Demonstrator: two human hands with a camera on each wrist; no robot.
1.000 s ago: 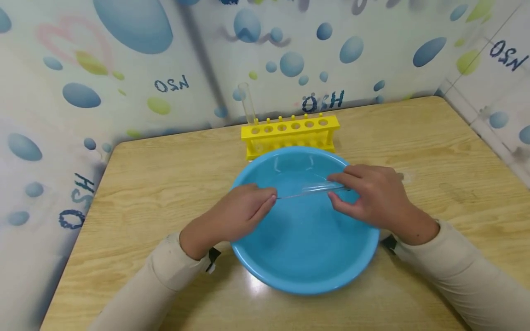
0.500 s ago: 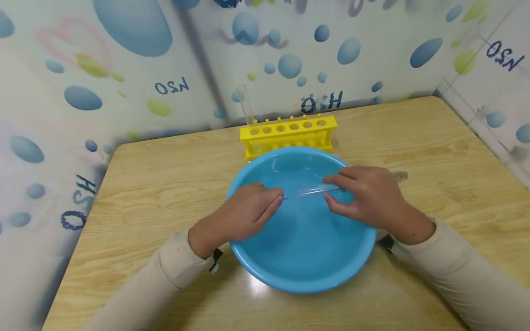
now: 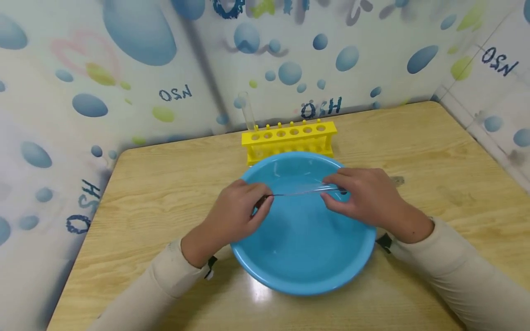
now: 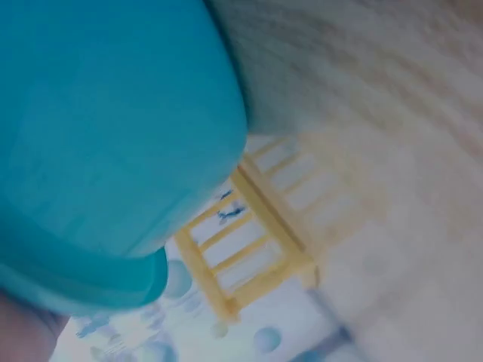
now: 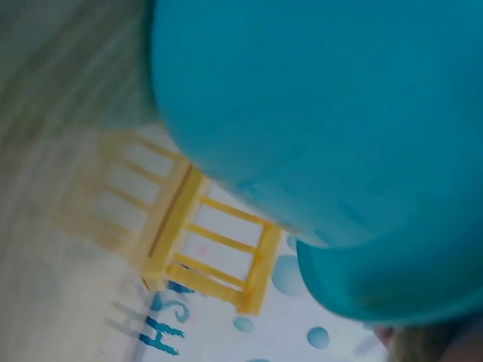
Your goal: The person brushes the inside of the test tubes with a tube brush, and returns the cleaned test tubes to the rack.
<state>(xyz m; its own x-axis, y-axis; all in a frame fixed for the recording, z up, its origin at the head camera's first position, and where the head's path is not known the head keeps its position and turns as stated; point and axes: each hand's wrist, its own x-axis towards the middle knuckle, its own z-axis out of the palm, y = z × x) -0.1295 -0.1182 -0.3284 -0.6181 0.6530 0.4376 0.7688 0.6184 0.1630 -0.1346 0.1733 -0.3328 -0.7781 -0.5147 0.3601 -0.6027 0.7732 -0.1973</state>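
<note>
Over a round blue basin (image 3: 306, 257), my right hand (image 3: 368, 191) grips a clear glass test tube (image 3: 329, 188) near its right end. The tube lies almost level, its open end to the left. A thin twisted wire, the handle of a test tube brush (image 3: 291, 194), runs into it, and something dark shows inside by the right fingers. My left hand (image 3: 236, 211) pinches the wire's outer end between thumb and curled fingers. Both wrist views show mostly the basin's outer wall (image 4: 121, 128); only a sliver of each hand appears there.
Behind the basin stands a yellow test tube rack (image 3: 290, 138), with another clear test tube (image 3: 247, 110) upright in its leftmost hole. The wooden table (image 3: 178, 174) meets a patterned wall (image 3: 198, 55) at the back. A dark mark (image 3: 398, 180) lies right of the basin.
My left hand moved slightly right, then back left, drawing the brush wire out with it; a dark bit now shows between its fingers. The right hand stays nearly in place.
</note>
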